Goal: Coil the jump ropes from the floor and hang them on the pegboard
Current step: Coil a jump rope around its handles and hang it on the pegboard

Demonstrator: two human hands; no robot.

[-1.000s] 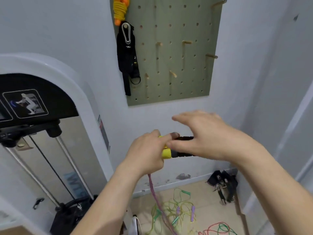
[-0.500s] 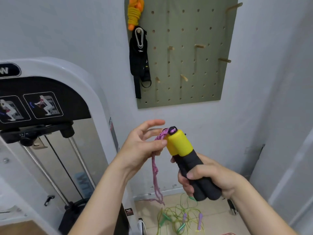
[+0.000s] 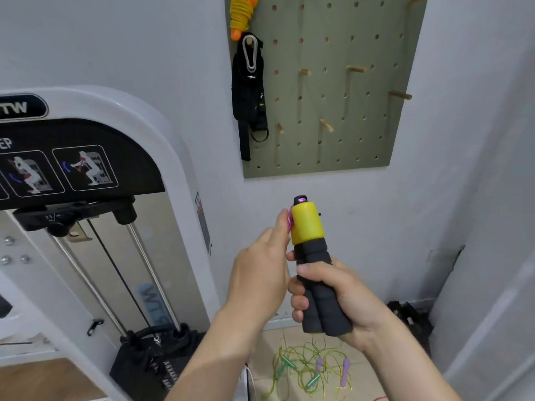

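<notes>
My right hand (image 3: 333, 296) grips the two black foam handles (image 3: 321, 287) of a jump rope, held upright with their yellow tops (image 3: 306, 224) side by side. My left hand (image 3: 262, 270) is against the handles' left side, and its fingertips press the pink rope (image 3: 290, 219) to the yellow top. The rest of the pink rope is hidden behind my left hand. Above on the wall hangs the green pegboard (image 3: 362, 111) with wooden pegs. A coiled yellow and orange rope (image 3: 242, 15) hangs at its top left.
A black strap with a carabiner (image 3: 250, 91) hangs on the pegboard's left side. A white cable machine (image 3: 95, 212) stands at the left. On the floor lie tangled green-yellow ropes with green and purple handles (image 3: 312, 369), and black gear (image 3: 411, 314) sits in the corner.
The handles went from lying sideways to upright in my right hand. My left hand closed in on them, and the hanging pink rope is now hidden behind it. The view shifted left.
</notes>
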